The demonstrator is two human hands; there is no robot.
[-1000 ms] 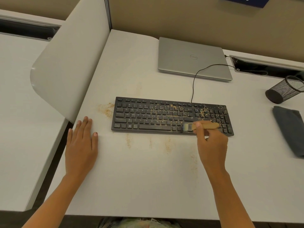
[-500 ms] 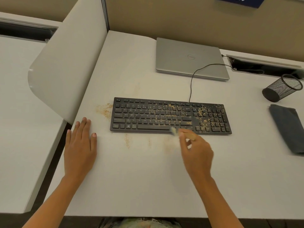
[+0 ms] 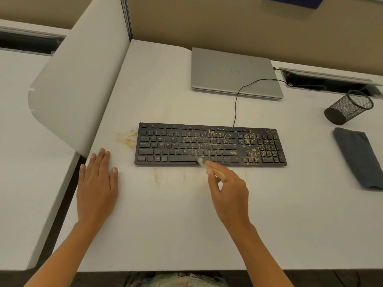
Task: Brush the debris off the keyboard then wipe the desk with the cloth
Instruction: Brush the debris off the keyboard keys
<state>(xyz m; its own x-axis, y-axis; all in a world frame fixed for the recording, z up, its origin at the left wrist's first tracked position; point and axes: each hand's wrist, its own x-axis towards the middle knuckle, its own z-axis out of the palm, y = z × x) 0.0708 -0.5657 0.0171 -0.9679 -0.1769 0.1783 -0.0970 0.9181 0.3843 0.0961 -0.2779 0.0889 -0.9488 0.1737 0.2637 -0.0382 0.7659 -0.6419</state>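
Note:
A black keyboard [image 3: 176, 145] lies across the middle of the white desk [image 3: 165, 235], with tan debris [image 3: 251, 149] scattered mostly over its right half. My right hand [image 3: 230, 191] grips a small wooden-handled brush [image 3: 215, 172], whose pale bristles touch the keyboard's front edge near the space bar. My left hand [image 3: 97, 183] rests flat on the desk, left of the keyboard, fingers spread. More crumbs [image 3: 127, 138] lie on the desk beside the keyboard's left end and in thin streaks in front of it. A folded dark grey cloth [image 3: 358, 157] lies at the far right.
A closed silver laptop [image 3: 234, 72] sits behind the keyboard, and the keyboard's cable [image 3: 238, 98] runs past it to a desk slot. A black mesh cup [image 3: 348, 107] lies tipped at the right. A curved white divider panel [image 3: 78, 79] stands along the left.
My right hand has swept the brush from the keyboard's right-middle keys leftward and down to the front edge near the space bar. The left hand has stayed still.

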